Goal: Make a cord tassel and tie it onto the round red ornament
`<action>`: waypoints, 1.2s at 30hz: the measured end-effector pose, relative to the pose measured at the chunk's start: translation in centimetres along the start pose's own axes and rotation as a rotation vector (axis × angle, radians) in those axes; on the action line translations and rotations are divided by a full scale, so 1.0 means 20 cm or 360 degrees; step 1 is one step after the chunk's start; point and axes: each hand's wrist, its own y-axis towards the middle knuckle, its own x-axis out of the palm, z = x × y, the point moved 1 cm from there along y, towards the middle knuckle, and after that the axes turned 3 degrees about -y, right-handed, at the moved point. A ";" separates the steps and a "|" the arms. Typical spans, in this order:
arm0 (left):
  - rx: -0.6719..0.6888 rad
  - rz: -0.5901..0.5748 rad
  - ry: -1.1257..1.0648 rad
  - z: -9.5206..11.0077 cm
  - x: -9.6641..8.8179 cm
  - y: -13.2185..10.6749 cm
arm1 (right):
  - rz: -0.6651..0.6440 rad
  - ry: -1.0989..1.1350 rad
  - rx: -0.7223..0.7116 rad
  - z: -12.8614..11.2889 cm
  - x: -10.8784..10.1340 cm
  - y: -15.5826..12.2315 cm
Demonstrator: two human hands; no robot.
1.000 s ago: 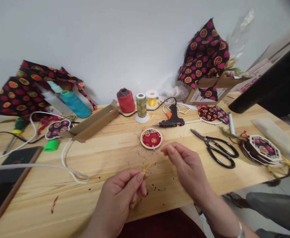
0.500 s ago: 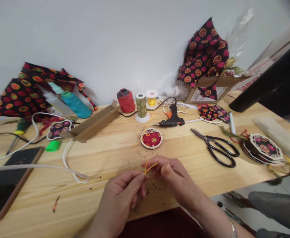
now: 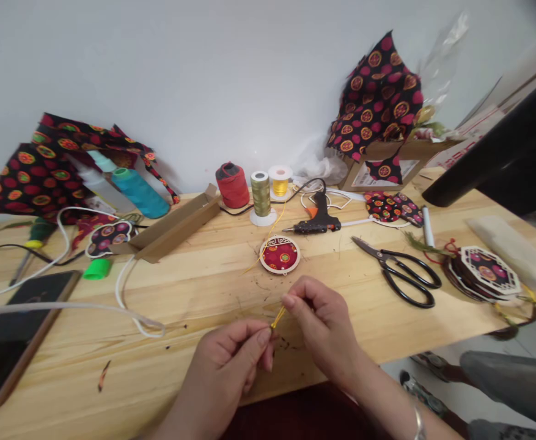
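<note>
Yellow thread (image 3: 277, 318) pinched in both hands (image 3: 231, 360) (image 3: 325, 327) over cluttered wooden table (image 3: 203, 287), white wall (image 3: 203, 73) behind.

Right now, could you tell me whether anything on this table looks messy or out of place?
Only minor things: dark specks lie scattered on the table beside the left hand and right hand, which pinch a yellow cord; the black scissors lie open.
</note>
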 end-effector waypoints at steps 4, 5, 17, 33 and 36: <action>-0.0053 -0.0035 -0.0040 -0.03 -0.01 -0.01 | 0.0396 0.0134 0.0093 0.01 -0.15 0.09; -0.0045 -0.0010 -0.0073 -0.03 -0.02 -0.01 | 0.0392 0.0165 0.0109 0.00 -0.18 0.10; 0.0092 -0.0012 -0.0159 0.03 0.01 0.00 | -0.0692 0.0793 0.0638 -0.05 0.01 -0.02; 0.0027 -0.0022 -0.0262 0.05 0.03 -0.01 | -0.0295 0.0237 0.0188 -0.03 0.02 -0.02; 0.0031 0.0046 -0.0211 0.04 0.03 -0.01 | -0.0278 0.0155 0.0107 -0.03 0.03 -0.03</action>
